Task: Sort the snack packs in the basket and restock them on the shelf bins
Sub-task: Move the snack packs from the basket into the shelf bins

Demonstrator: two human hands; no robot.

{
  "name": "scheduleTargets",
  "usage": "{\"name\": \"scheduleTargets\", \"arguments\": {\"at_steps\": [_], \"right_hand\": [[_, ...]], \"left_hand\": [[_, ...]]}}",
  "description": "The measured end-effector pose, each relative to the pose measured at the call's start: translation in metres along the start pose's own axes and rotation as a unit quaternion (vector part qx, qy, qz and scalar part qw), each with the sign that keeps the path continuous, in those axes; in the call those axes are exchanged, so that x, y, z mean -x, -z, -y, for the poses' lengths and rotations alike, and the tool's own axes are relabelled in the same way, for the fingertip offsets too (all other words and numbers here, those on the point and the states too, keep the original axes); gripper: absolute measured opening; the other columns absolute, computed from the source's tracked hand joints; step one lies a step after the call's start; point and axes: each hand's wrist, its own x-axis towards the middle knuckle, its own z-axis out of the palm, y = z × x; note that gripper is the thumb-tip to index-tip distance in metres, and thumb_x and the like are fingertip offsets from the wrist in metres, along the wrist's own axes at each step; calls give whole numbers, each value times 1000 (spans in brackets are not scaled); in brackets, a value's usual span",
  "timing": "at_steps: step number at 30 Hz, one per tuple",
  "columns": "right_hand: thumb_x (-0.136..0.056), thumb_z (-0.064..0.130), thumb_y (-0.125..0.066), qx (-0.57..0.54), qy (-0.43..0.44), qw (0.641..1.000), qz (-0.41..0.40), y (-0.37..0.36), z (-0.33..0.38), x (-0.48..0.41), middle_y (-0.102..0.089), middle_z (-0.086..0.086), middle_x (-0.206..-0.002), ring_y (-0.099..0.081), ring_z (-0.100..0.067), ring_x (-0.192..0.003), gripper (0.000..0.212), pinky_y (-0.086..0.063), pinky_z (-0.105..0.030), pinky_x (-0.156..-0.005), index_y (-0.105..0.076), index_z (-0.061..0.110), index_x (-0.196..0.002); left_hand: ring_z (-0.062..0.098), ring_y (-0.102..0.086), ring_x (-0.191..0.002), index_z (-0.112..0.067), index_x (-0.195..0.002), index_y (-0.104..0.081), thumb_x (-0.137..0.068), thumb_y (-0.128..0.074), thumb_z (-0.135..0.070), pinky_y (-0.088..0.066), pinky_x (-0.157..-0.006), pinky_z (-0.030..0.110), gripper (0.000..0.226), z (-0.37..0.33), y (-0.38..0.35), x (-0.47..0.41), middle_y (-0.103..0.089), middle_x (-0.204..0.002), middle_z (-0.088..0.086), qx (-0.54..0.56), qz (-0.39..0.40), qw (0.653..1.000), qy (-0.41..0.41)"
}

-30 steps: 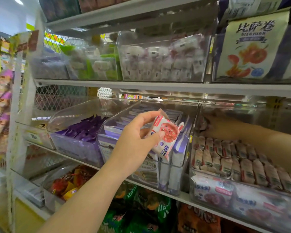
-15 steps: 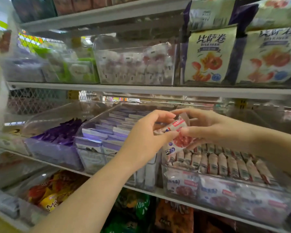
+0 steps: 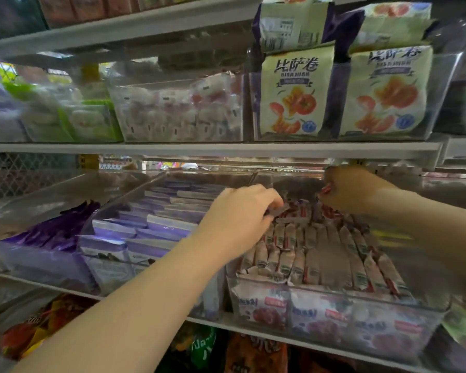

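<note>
A clear bin (image 3: 334, 291) on the middle shelf holds rows of upright red-and-white snack packs (image 3: 307, 254). My left hand (image 3: 240, 214) reaches over the bin's left side, fingers curled, its fingertips pinching the top edge of a pack in the back row. My right hand (image 3: 353, 189) is at the rear of the same bin, under the shelf above, closed around a red-and-white snack pack (image 3: 325, 190) of which only a small edge shows. The picture is blurred around both hands. No basket is in view.
Left of this bin stand a bin of pale purple packs (image 3: 145, 230) and one of dark purple packs (image 3: 51, 232). The shelf above carries cream pizza-roll bags (image 3: 291, 95) and a bin of white-pink packs (image 3: 178, 111). Orange and green bags (image 3: 199, 345) lie on the shelf below.
Both hands held one red-and-white pack in front of the bin. The right hand has since carried it to the bin's rear, and the left hand has dropped onto the back row.
</note>
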Motion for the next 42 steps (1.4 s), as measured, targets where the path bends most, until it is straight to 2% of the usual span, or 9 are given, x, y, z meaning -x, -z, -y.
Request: {"name": "scheduleTargets", "arguments": {"at_steps": [7,13,17,19,24,28,31,34,42], "right_hand": [[-93,15,-53,51,82,993,70,-8,-9,-14,-55,-6,-96,-47,-18,-75,30,-40,-29,-68,-49,12,-122],[-83,27,-58,55,106,965,232,-11,-19,-28,-66,-3,-96,-65,-22,-83,19,-57,-35,-75,-67,22,-98],[-77,26,-64,-11,58,955,291,-10,-24,-34,-63,4,-95,-66,-14,-77,32,-52,-21,-54,-64,25,-109],[-82,19,-61,-34,42,960,274,-11,-24,-36,-61,2,-90,-65,-13,-71,31,-48,-19,-49,-60,20,-114],[-89,18,-59,-43,64,975,209,-15,-8,-42,-63,-10,-114,-66,-26,-94,38,-58,-37,-80,-55,9,-125],[-90,14,-60,-86,53,972,211,-26,12,-49,-61,-16,-118,-65,-28,-96,35,-56,-33,-79,-57,3,-123],[-91,21,-59,-60,38,990,124,-38,22,-59,-59,-16,-120,-58,-26,-95,44,-44,-28,-64,-47,0,-128],[-88,18,-60,-111,16,991,75,-58,28,-58,-59,-14,-122,-58,-30,-110,49,-45,-29,-78,-43,2,-131],[-79,25,-73,-163,57,982,71,-72,24,-46,-58,-10,-130,-55,-29,-119,61,-45,-34,-98,-50,15,-134]], "left_hand": [[31,-48,-125,-29,-138,-45,-97,-50,-28,-43,-101,42,41,-13,-64,-68,-47,-141,7,-84,195,977,31],[31,-37,-136,-39,-139,-45,-101,-40,-20,-28,-113,46,43,0,-98,-92,-32,-154,4,-122,191,973,-37],[31,-40,-134,-42,-137,-47,-103,-37,-26,-36,-109,42,39,10,-103,-92,-35,-152,3,-133,185,973,-38],[33,-47,-128,-37,-136,-49,-102,-38,-24,-41,-105,43,38,9,-102,-92,-43,-147,6,-180,154,971,-41],[31,-60,-112,-14,-127,-57,-96,-38,-7,-50,-94,43,37,8,-101,-100,-61,-126,10,-285,82,955,-8],[30,-61,-111,-13,-125,-57,-95,-46,-14,-47,-90,38,31,15,-95,-102,-60,-124,8,-285,37,955,76],[29,-63,-106,-16,-119,-59,-90,-54,-18,-47,-88,37,29,20,-88,-100,-63,-118,7,-265,29,956,123],[28,-64,-105,-17,-113,-63,-90,-55,-15,-50,-84,36,24,21,-85,-99,-66,-113,8,-236,23,963,132],[26,-59,-107,-16,-123,-55,-90,-58,-21,-48,-84,31,34,43,-71,-104,-60,-122,9,-120,193,972,63]]}}
